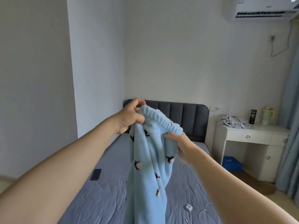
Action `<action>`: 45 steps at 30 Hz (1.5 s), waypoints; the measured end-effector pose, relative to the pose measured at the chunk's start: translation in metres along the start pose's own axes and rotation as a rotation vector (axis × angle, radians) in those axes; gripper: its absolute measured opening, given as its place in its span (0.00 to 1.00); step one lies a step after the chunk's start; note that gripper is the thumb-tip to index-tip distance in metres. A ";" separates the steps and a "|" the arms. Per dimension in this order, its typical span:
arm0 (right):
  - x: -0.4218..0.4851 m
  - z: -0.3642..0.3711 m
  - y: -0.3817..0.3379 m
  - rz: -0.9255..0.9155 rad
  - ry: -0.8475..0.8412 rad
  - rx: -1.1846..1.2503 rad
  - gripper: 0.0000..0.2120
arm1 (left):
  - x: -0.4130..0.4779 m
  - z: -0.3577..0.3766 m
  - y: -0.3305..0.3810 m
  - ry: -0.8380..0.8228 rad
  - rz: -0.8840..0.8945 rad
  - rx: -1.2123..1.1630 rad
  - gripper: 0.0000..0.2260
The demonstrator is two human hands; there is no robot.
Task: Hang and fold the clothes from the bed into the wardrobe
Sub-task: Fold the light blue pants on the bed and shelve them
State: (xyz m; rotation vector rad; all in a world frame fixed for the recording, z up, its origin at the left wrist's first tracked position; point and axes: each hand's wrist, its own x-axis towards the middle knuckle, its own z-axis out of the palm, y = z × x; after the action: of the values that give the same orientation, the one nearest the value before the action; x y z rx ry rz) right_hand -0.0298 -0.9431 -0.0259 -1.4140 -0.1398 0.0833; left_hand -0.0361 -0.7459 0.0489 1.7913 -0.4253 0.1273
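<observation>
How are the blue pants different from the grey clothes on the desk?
The blue pants hang from the left hand and right hand; the grey clothes lie crumpled on the white desk. The pants carry small dark figures; the grey clothes look plain. Both are unfolded.

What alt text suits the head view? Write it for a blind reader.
The left hand and right hand hold up light blue pants by the waistband above a bed. A phone and white charger lie on it.

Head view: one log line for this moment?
item: light blue patterned pants, held up over bed | left grip: holds waistband | right grip: holds waistband | fold: not yet done
</observation>
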 end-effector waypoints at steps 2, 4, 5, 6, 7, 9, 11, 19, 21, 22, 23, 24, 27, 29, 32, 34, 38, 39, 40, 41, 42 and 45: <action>0.003 0.003 -0.001 0.036 -0.094 0.041 0.14 | 0.000 -0.009 0.003 0.011 -0.014 0.030 0.21; 0.009 0.007 -0.008 -0.009 -0.042 0.003 0.11 | -0.001 -0.021 0.005 0.037 -0.006 0.162 0.22; 0.013 0.010 -0.014 -0.057 0.003 -0.016 0.12 | 0.000 -0.028 0.007 0.045 -0.001 0.262 0.21; 0.015 0.014 -0.021 -0.103 0.030 -0.029 0.12 | 0.000 -0.035 0.009 0.055 -0.004 0.377 0.20; 0.017 0.018 -0.027 -0.141 0.040 -0.044 0.13 | 0.001 -0.041 0.011 0.067 -0.014 0.500 0.20; 0.021 0.029 -0.040 -0.210 0.025 -0.057 0.12 | 0.003 -0.054 0.017 0.134 -0.064 0.742 0.20; 0.026 0.039 -0.051 -0.258 0.004 -0.053 0.12 | 0.004 -0.064 0.024 0.244 -0.117 0.902 0.20; 0.038 0.098 -0.083 -0.427 -0.001 -0.259 0.11 | -0.014 -0.106 0.034 0.743 -0.225 1.241 0.15; 0.040 0.115 -0.091 -0.488 0.045 -0.385 0.12 | -0.021 -0.119 0.037 0.824 -0.181 1.140 0.14; 0.039 0.127 -0.095 -0.530 0.057 -0.444 0.12 | -0.025 -0.128 0.039 0.868 -0.150 1.007 0.14; 0.039 0.140 -0.100 -0.574 0.067 -0.497 0.12 | -0.029 -0.139 0.041 0.911 -0.111 0.818 0.12; 0.038 0.152 -0.105 -0.620 0.075 -0.548 0.12 | -0.030 -0.148 0.045 0.950 -0.075 0.595 0.11; 0.039 0.193 -0.120 -0.728 0.111 -0.654 0.12 | -0.035 -0.182 0.062 0.991 -0.025 0.135 0.12; 0.042 0.216 -0.125 -0.758 0.136 -0.677 0.12 | -0.040 -0.208 0.068 0.947 0.004 0.030 0.12; 0.051 0.258 -0.122 -0.739 0.196 -0.580 0.12 | -0.050 -0.256 0.067 0.864 0.045 0.019 0.13; 0.056 0.292 -0.115 -0.684 0.218 -0.493 0.13 | -0.058 -0.293 0.063 0.826 0.025 -0.012 0.16; 0.058 0.353 -0.101 -0.688 0.231 -0.317 0.11 | -0.077 -0.349 0.049 0.727 -0.023 -0.077 0.12; 0.056 0.363 -0.100 -0.693 0.196 -0.220 0.08 | -0.081 -0.358 0.047 0.700 -0.016 -0.105 0.11; 0.054 0.374 -0.099 -0.684 0.151 -0.125 0.06 | -0.084 -0.365 0.047 0.668 -0.013 -0.148 0.09; 0.053 0.385 -0.098 -0.671 0.114 -0.042 0.05 | -0.088 -0.373 0.047 0.626 -0.018 -0.199 0.07; 0.052 0.395 -0.096 -0.658 0.088 0.022 0.05 | -0.092 -0.380 0.046 0.585 -0.024 -0.240 0.04; 0.047 0.408 -0.097 -0.594 0.069 0.078 0.04 | -0.099 -0.391 0.043 0.520 -0.022 -0.254 0.06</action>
State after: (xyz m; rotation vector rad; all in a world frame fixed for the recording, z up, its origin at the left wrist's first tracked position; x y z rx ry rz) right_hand -0.0460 -0.5527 0.1335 -1.2470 -0.4873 -0.4449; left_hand -0.0896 -0.3597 0.1619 1.4443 -0.0438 0.4886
